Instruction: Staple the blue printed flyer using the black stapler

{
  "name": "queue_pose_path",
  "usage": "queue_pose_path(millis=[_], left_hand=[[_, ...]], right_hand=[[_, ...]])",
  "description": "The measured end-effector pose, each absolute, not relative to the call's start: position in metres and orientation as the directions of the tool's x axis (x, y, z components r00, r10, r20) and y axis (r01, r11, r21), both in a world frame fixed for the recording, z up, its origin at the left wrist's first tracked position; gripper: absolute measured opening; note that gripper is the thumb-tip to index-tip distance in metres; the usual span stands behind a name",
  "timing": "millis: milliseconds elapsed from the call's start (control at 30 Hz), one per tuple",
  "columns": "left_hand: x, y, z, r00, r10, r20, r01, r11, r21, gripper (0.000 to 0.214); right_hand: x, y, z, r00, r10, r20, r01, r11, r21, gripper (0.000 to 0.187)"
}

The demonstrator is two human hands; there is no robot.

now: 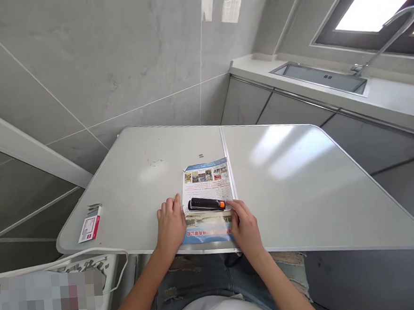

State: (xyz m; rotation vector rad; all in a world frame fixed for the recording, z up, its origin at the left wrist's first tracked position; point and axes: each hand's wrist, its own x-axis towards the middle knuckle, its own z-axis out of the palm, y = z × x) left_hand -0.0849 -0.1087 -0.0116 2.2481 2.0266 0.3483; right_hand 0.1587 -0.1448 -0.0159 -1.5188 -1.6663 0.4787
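Observation:
A printed flyer (206, 183) with photos and red text lies flat on the white table (301, 186), near its front edge. Across the sheet's middle lies a black stapler with an orange end (206, 204). My left hand (171, 222) rests flat on the flyer's left edge, fingers stretched out and holding nothing. My right hand (245, 224) lies on the flyer's lower right part, fingers extended, its fingertips close to the stapler's orange end.
A small red and white box (90, 225) sits at the table's left front corner. Loose staples (154, 162) lie scattered behind the flyer. A counter with a steel sink (320, 77) and faucet (385, 43) stands at the right. White wire rack (76, 265) at lower left.

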Motion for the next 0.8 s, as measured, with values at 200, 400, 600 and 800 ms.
queue_pose_path(millis=[200, 400, 600, 800], left_hand=[[-0.044, -0.111, -0.012, 0.16, 0.981, 0.11, 0.948, -0.184, 0.262, 0.052], [-0.02, -0.111, -0.016, 0.317, 0.942, 0.107, 0.889, -0.335, 0.314, 0.053], [-0.019, -0.111, -0.011, 0.325, 0.941, 0.094, 0.892, -0.338, 0.302, 0.059], [-0.016, -0.112, -0.007, 0.35, 0.934, 0.074, 0.895, -0.356, 0.269, 0.054]], right_hand=[[0.195, -0.152, -0.015, 0.165, 0.935, 0.315, 0.662, 0.132, -0.738, 0.033], [0.244, -0.15, -0.016, 0.212, 0.938, 0.273, 0.641, 0.078, -0.763, 0.029], [0.275, -0.139, -0.017, 0.106, 0.964, 0.242, 0.674, 0.109, -0.731, 0.027], [0.292, -0.136, -0.022, 0.042, 0.965, 0.26, 0.771, 0.134, -0.623, 0.02]])
